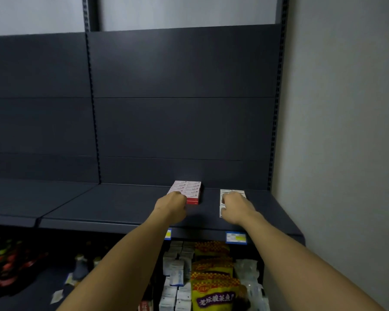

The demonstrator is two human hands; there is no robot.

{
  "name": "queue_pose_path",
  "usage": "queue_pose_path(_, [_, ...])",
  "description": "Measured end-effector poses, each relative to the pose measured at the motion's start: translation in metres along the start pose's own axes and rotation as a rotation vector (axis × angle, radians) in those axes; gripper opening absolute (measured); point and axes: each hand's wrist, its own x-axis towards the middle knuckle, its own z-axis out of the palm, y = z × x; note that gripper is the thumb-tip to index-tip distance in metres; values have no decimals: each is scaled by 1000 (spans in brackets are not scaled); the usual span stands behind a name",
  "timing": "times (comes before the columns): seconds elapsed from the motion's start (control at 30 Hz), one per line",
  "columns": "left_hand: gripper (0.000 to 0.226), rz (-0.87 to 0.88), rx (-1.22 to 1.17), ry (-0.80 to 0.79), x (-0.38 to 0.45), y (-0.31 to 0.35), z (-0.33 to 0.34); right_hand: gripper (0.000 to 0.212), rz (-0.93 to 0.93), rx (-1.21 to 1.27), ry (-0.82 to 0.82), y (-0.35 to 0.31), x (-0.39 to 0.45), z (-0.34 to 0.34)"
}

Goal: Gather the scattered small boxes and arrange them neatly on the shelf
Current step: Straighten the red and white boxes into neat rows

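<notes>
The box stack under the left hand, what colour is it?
Red and white box stack, left hand on its near corner; head view.

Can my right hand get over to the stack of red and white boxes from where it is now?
Probably yes. The right hand rests on the flat white boxes, and only bare dark shelf lies between them and the red and white box stack. The left hand is already at the stack's near left corner, so approach from the right.

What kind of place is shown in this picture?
Most likely a shop or its stockroom: a dark metal retail shelf with slotted uprights, price tags on its front edge, and packaged goods such as yellow food packets stocked on the level below.
</notes>
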Motion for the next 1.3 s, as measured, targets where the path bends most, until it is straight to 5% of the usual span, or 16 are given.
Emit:
queue_pose_path(0.27, [17, -56, -127, -10, 15, -75, 19, 31, 39, 51, -31, -48, 37, 41])
queue_pose_path(0.67, [21, -53, -429, -34, 73, -146, 64, 29, 332, 163, 52, -85, 87, 97])
queue_pose_path(0.97, [49, -76, -724, 26, 102, -140, 87, 35, 365, 269, 174, -95, 117, 125])
queue_pose_path(1.3, [40, -163, -867, 82, 114, -136, 106, 27, 354, 363, 218, -79, 132, 134])
